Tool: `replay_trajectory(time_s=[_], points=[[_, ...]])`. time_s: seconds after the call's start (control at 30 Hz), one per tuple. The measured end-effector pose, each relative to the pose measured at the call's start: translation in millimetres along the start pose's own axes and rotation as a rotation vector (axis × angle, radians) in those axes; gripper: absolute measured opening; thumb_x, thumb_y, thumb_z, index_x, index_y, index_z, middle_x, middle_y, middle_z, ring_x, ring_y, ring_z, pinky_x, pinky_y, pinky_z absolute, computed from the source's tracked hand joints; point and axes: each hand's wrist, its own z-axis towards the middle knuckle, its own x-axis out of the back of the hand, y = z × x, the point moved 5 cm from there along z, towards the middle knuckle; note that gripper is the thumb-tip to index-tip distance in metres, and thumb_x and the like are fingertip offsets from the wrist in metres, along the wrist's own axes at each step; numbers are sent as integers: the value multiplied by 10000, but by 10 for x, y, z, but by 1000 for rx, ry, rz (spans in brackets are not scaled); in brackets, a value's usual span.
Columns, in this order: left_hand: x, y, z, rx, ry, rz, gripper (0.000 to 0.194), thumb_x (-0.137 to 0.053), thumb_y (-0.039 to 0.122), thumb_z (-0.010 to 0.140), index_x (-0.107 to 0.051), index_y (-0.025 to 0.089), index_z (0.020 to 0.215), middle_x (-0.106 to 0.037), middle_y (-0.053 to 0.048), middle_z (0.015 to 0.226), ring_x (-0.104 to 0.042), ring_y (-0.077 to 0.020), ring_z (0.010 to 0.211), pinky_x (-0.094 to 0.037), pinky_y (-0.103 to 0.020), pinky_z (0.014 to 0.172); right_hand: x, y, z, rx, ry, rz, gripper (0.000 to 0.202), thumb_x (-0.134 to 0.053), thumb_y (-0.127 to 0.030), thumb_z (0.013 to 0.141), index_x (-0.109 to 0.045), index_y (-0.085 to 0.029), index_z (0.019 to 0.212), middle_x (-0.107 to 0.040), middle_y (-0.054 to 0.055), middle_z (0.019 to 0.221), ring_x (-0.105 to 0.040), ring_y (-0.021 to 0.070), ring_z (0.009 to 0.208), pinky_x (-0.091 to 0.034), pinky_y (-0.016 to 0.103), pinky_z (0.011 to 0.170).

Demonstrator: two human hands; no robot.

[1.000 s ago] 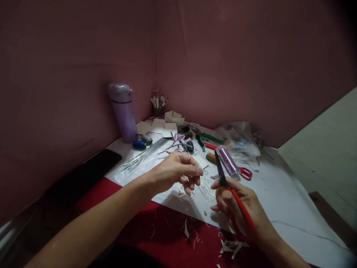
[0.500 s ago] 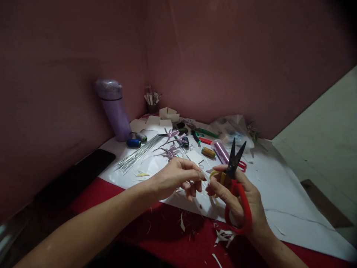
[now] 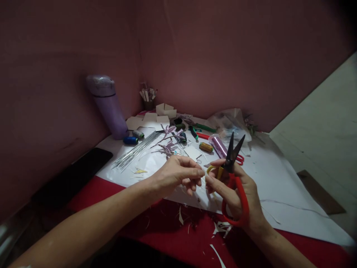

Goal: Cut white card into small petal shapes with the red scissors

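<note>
Over the front of the white sheet (image 3: 264,193), my left hand (image 3: 181,175) has thumb and forefinger pinched together on something too small to make out. Close to its right, my right hand (image 3: 237,190) holds red-handled scissors (image 3: 244,204) with the dark blades pointing up and parted. Its thumb and forefinger also pinch near a thin yellow loop (image 3: 211,170). The fingertips of both hands nearly meet. Just behind them lie purple-and-white flowers (image 3: 169,147) on a thin stem.
A purple bottle (image 3: 110,111) stands at the left, near a black phone-like slab (image 3: 80,171). Silver wires (image 3: 136,150), thread spools (image 3: 205,147), pliers (image 3: 205,127), white cards (image 3: 161,121) and a plastic bag (image 3: 231,123) lie behind. Paper scraps (image 3: 221,227) lie on red cloth (image 3: 156,227).
The view has shifted slightly, so the table items appear a little further left and higher. My right thumb and forefinger have come closer to my left fingertips.
</note>
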Motion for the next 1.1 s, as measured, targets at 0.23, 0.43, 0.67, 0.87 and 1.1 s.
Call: replay_trajectory(time_s=[0.23,0.43,0.67,0.87,1.1], points=[[-11,30,-23,15,48,-47,173,-693,248,682,-589,111,694,-592,-9,553,-507,-69,414,-408,-179,389,-21,20,-6,8,-95,-4,357,-623,-476,780,-513,-201,978,-552,-35,612,-548,117,500,-461,238,495],[76,123,-38,-63,87,-39,152,-662,236,703,-569,119,679,-580,-2,542,-470,-60,379,-335,-161,331,-59,179,-37,-171,-291,-24,603,-496,-727,702,-542,-163,911,-463,-53,503,-366,67,366,-314,195,362],[98,167,-56,-73,110,-27,173,-660,258,694,-549,133,648,-564,11,519,-445,-51,367,-290,-156,320,-96,213,-81,-223,-384,-42,587,-521,-728,680,-542,-164,841,-438,-58,509,-339,53,343,-300,183,335],[112,164,-62,-80,104,-10,152,-652,244,697,-560,137,640,-559,16,505,-443,-56,363,-283,-161,312,-104,220,-76,-226,-382,-14,594,-542,-715,677,-563,-159,886,-410,-64,494,-302,55,346,-247,187,338],[114,194,-72,-94,110,33,169,-647,229,697,-552,134,595,-540,18,476,-429,-61,352,-267,-163,296,-112,205,-78,-242,-355,17,578,-594,-699,646,-566,-157,847,-353,-82,465,-239,46,373,-157,188,366]])
